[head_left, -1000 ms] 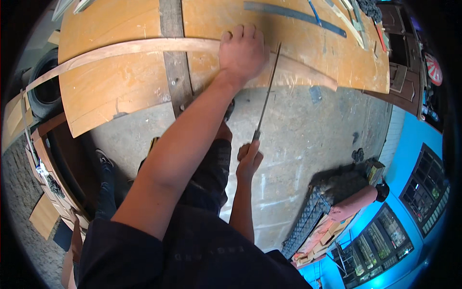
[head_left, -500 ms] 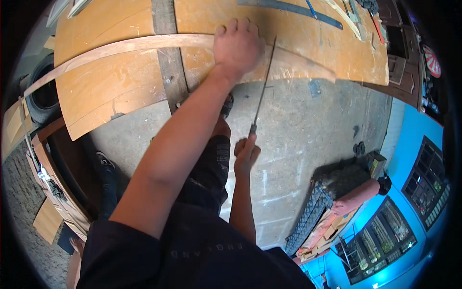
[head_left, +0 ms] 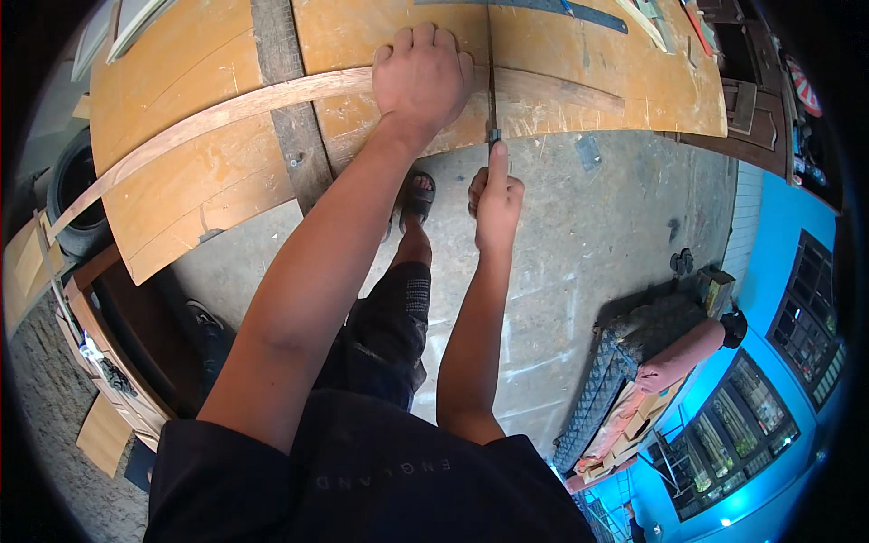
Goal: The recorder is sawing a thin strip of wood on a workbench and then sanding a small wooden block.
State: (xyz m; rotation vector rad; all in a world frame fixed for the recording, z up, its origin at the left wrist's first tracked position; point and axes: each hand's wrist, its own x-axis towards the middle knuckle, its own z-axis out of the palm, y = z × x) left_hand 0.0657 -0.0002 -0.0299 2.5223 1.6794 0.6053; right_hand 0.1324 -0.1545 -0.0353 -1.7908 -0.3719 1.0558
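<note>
A long, slightly curved wooden strip [head_left: 262, 97] lies across the yellow-brown board worktop [head_left: 199, 176]. My left hand [head_left: 424, 80] presses down on it, fingers curled over its far side. Gripped in my right hand [head_left: 498, 199] is a handsaw [head_left: 492, 95], its narrow dark blade pointing away from me. The blade crosses the strip just right of my left hand, and the saw's handle is mostly hidden in my fingers. Whether the teeth have cut into the wood cannot be made out.
A grey metal ruler [head_left: 593, 16] lies at the worktop's far side. Under the strip runs a dark plank [head_left: 294, 136]. A tyre [head_left: 77, 185] stands at the left, and my sandalled foot [head_left: 418, 195] is below the near edge.
My right hand has pushed the saw forward, away from me, so its handle is now near the worktop's edge. My left hand stays on the strip; the whole view has shifted slightly.
</note>
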